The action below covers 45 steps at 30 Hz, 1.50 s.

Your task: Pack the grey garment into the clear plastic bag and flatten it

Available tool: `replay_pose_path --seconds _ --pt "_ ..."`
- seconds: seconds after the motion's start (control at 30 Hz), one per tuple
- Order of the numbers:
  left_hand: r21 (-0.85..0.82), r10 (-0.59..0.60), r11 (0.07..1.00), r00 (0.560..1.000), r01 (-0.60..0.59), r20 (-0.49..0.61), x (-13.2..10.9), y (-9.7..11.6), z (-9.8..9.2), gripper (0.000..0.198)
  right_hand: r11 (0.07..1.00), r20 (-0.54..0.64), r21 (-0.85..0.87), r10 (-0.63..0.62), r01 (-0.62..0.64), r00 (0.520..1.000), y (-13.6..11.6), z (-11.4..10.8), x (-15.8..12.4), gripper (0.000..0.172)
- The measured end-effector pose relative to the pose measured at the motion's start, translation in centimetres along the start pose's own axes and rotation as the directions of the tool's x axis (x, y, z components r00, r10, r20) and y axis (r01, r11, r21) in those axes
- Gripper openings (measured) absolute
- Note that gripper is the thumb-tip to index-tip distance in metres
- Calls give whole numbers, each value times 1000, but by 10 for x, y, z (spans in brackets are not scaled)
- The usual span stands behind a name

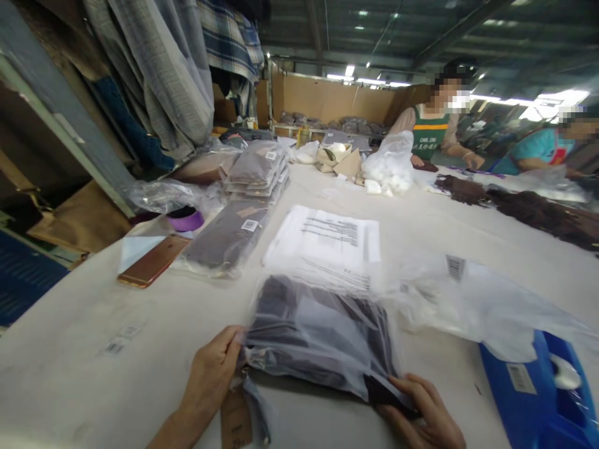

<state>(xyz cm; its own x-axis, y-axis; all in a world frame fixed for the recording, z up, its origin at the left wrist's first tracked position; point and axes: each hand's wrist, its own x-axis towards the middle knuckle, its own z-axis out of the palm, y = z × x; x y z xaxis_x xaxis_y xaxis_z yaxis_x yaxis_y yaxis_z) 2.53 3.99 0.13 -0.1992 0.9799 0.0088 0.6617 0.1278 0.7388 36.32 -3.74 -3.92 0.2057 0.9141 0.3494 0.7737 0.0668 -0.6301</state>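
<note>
The dark bagged garment is being held at the near middle of the worktop, its near edge seemingly being tipped slightly up. By the left hand, the near left corner is being pinched between thumb and bent fingers; by the right hand, the near right corner is being gripped, with the fingers being laid over the edge and the thumb being kept lower.

For good handling, an even pull is probably being called for: if one corner is being lifted more than the other, the folds are likely being skewed inside the film. The brown tag, which is hanging below the left hand, is best being kept from being bent or trapped. Light pressure is seemingly being favoured, since thin film is easily being creased.

The garment is being shown as a near-black, flat, roughly rectangular fold, with pale glare being thrown across the middle by the plastic. At the near right corner, the cloth is being seen darker and clearer. Which side of the bag is being left open cannot be told. Just beyond, white printed bags are being laid flat; to the far left, similar packets are being kept stacked.
</note>
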Motion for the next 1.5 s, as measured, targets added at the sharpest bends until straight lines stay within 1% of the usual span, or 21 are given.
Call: replay_pose_path --seconds 0.07,0.13,0.23,0.33,0.43,0.6,0.7,0.77,0.87,0.93,1.03,1.1,1.17,1.23,1.27,1.3,1.33,1.37,1.4,1.43,1.5 --pt "41 117 993 991 -115 -68 -2 -6 1 35 998 -22 50 27 -26 999 -4 -1 2 43" --pt "10 132 991 989 -132 -62 -4 -9 0 36 994 -14 69 86 -85 996 -8 -2 3 45" --pt "-85 7 996 999 -4 34 -4 -5 -3 39 986 11 42 160 -161 987 -11 -3 3 49" --pt "-130 -119 982 986 135 120 -3 0 -6 42 989 -17 2 148 -148 989 -14 -2 1 50" --pt "-127 -155 976 972 178 175 -3 3 -9 44 988 -51 -46 144 -146 988 -16 1 0 52" --pt "-38 1 999 994 4 112 -9 4 -10 36 978 -48 -146 143 -149 989 -17 1 1 47" --pt "3 114 993 993 -114 3 -12 1 -9 32 995 -16 -73 63 -64 998 -14 -2 2 43" --pt "-19 133 991 991 -133 -32 -13 -1 -9 31 999 -24 -17 39 -40 999 -12 -4 2 42" --pt "-197 -28 979 996 45 86 -15 -2 -9 31 996 0 31 88 -88 996 -10 -9 2 40" --pt "-334 -139 924 976 188 166 -16 0 -9 33 991 37 55 117 -119 992 -10 -12 4 37" --pt "-479 -184 841 965 252 185 -16 4 -7 35 994 132 56 81 -89 988 -8 -18 8 35" --pt "-501 -179 829 967 248 182 -14 4 -7 34 998 200 36 44 -52 979 -5 -21 11 32" --pt "-461 -164 857 971 229 177 -12 1 -8 34 999 225 13 36 -40 974 -3 -22 14 28" --pt "-309 -118 939 985 153 129 -13 -3 -10 33 998 220 5 55 -58 974 -1 -22 16 27" --pt "-182 -61 981 997 69 46 -16 -5 -11 33 997 226 12 68 -73 972 -1 -22 17 27" --pt "-26 48 998 996 -50 -72 -20 -5 -10 33 996 233 25 79 -87 969 -1 -22 18 27" --pt "144 219 971 956 -192 -197 -26 -4 -7 33 994 231 40 88 -100 969 -2 -21 18 27" --pt "301 427 889 863 -346 -270 -34 0 -1 31 992 226 55 95 -110 969 -4 -21 19 26" --pt "406 635 758 721 -511 -277 -44 6 9 30 990 222 68 103 -121 970 -5 -21 19 24" --pt "444 799 595 555 -670 -233 -54 15 22 30 987 218 80 116 -136 969 -6 -22 20 23" --pt "318 963 267 241 -910 -118 -74 38 57 35 974 244 133 144 -181 959 -6 -23 21 22"
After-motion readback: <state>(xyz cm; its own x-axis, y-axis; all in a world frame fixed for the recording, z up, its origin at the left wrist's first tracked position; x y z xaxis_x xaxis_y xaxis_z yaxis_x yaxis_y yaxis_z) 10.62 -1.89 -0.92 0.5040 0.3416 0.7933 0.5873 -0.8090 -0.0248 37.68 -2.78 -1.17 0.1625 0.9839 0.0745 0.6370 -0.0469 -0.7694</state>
